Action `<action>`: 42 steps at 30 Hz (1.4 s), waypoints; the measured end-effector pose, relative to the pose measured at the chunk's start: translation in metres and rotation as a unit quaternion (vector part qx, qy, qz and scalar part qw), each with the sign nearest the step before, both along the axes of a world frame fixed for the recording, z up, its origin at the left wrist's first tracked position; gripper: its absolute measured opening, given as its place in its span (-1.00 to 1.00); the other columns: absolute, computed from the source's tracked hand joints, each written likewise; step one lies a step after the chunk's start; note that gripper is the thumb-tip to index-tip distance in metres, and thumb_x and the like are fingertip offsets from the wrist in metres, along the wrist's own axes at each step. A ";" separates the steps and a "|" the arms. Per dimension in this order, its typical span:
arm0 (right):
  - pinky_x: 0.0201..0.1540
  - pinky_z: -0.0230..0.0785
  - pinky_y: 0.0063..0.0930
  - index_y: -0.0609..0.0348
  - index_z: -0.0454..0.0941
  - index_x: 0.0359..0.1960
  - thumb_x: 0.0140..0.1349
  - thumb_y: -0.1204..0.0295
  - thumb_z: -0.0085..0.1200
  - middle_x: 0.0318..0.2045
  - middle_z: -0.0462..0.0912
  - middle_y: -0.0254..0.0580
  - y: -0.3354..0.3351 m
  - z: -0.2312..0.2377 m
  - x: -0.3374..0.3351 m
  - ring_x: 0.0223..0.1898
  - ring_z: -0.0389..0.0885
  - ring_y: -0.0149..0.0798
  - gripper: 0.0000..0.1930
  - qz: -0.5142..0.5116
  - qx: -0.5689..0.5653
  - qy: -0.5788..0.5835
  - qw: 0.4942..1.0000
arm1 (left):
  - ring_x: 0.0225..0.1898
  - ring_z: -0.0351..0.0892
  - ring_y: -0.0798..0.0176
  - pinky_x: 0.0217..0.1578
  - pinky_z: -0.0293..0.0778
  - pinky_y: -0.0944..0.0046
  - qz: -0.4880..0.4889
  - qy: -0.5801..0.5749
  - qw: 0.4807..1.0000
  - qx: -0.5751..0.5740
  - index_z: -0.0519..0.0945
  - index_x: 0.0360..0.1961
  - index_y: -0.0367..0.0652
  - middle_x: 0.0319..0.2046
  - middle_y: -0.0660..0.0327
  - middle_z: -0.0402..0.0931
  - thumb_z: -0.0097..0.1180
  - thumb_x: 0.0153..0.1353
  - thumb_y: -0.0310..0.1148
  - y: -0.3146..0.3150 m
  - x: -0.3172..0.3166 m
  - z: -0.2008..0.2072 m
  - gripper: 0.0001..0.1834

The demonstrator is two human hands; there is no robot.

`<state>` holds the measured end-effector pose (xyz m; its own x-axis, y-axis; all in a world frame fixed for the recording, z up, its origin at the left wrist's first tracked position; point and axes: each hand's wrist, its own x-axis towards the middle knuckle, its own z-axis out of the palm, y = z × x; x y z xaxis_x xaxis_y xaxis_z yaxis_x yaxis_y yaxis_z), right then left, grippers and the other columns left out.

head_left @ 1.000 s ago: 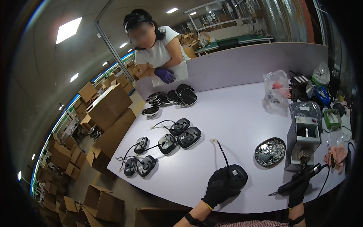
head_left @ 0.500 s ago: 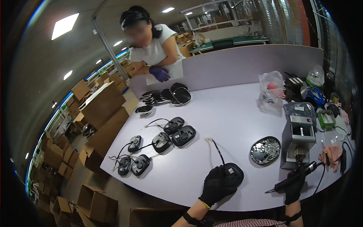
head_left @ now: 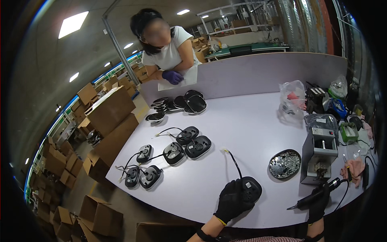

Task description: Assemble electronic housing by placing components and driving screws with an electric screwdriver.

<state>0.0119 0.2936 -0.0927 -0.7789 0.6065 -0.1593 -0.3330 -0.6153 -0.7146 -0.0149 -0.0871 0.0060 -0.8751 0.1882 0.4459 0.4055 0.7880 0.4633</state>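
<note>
My left hand [head_left: 233, 202], in a black glove, is closed round the left side of a black rounded housing [head_left: 252, 188] lying on the table. A black cable [head_left: 235, 163] runs from its far end to a pale connector. In my gloved right hand [head_left: 319, 204] is a black electric screwdriver [head_left: 306, 201], held low over the table's near right part. Its bit points left, toward the housing but apart from it. Between the hands, farther off, lies an oval dish [head_left: 285, 164] of small shiny metal pieces, probably screws.
A grey box-shaped machine [head_left: 319, 157] stands right of the dish. Several similar housings with cables [head_left: 174, 153] lie to the left, with stacked dark rounded parts [head_left: 196, 103] behind. A clear bag [head_left: 292, 101] sits far right. Across the low partition [head_left: 250, 74] leans a person [head_left: 173, 50] wearing purple gloves.
The whole view has shifted slightly. My hands, the housing and the screwdriver keep nearly the same places on the table. The person opposite has moved their head a little.
</note>
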 end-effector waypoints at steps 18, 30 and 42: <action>-0.03 0.31 -0.49 0.12 0.39 0.13 0.31 0.24 0.08 -0.11 0.47 -0.38 0.090 -0.023 -0.017 -0.09 0.43 -0.42 -0.58 -0.108 0.210 -0.002 0.972 | -0.21 0.49 -0.01 -0.21 0.49 0.03 -0.005 -0.035 0.999 -0.011 0.39 0.02 -0.24 -0.25 0.08 0.44 0.46 -0.34 -0.10 0.000 -0.001 0.011 -0.15; 0.18 0.25 -0.42 0.29 0.27 0.27 0.36 0.49 -0.01 0.07 0.47 -0.15 0.161 -0.091 -0.029 0.09 0.43 -0.24 -0.54 -0.218 0.599 -0.169 0.752 | -0.11 0.48 -0.09 -0.13 0.49 0.00 -0.017 -0.028 0.999 -0.032 0.27 0.19 -0.37 -0.11 -0.03 0.44 0.48 -0.25 -0.05 0.000 0.000 0.009 0.02; 0.40 -0.02 -0.29 0.32 0.23 0.30 0.39 0.44 -0.06 0.27 0.32 0.01 0.123 -0.035 -0.011 0.34 0.23 -0.08 -0.52 -0.243 0.675 -0.151 0.680 | -0.12 0.51 -0.11 -0.16 0.53 0.00 -0.013 -0.001 0.998 -0.069 0.28 0.20 -0.43 -0.10 -0.06 0.47 0.48 -0.25 -0.04 -0.001 0.002 0.008 0.04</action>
